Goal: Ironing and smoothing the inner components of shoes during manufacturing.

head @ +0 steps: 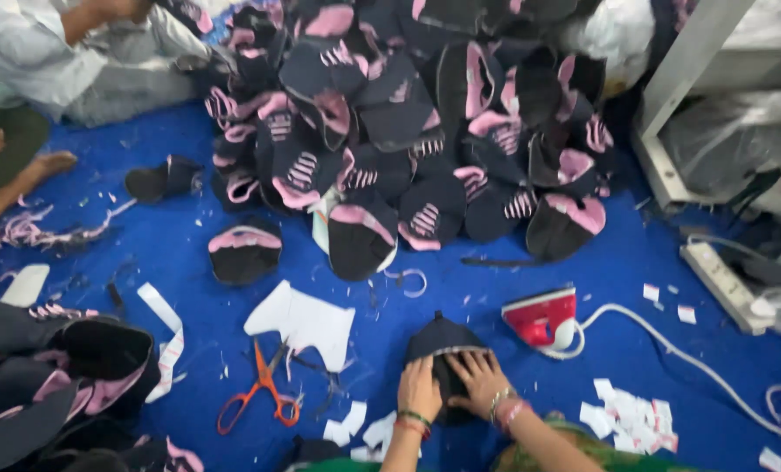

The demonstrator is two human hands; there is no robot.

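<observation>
Blue cloth floor covering (635, 262) filled the view, littered with thread ends and paper scraps. Both hands were down on one dark shoe upper (443, 343), which lay flat near the bottom edge of the covering, a little right of the middle. The left hand (419, 387) pressed its near edge with fingers held together; the right hand (478, 380) lay on it with fingers spread apart, flat rather than gripping. Bangles ringed both wrists.

Just right of that piece stood a small red iron (543, 319), its white cord (670, 345) trailing off toward a power strip (724, 278) at the right edge. To the left lay orange-handled scissors (259, 389), and just above them a white cut pattern piece (307, 322). White labels (631, 419) were scattered near the bottom right.

Along the top, a big heap of black-and-pink uppers (408, 122) rose, with single pieces (244, 252) strayed out toward the middle. Another stack (67, 376) sat at the bottom-left corner. By my reckoning, plenty was left: one piece under the hands, and I could not tell which pile was finished. Another person's sleeve (32, 52) showed at the top-left corner.
</observation>
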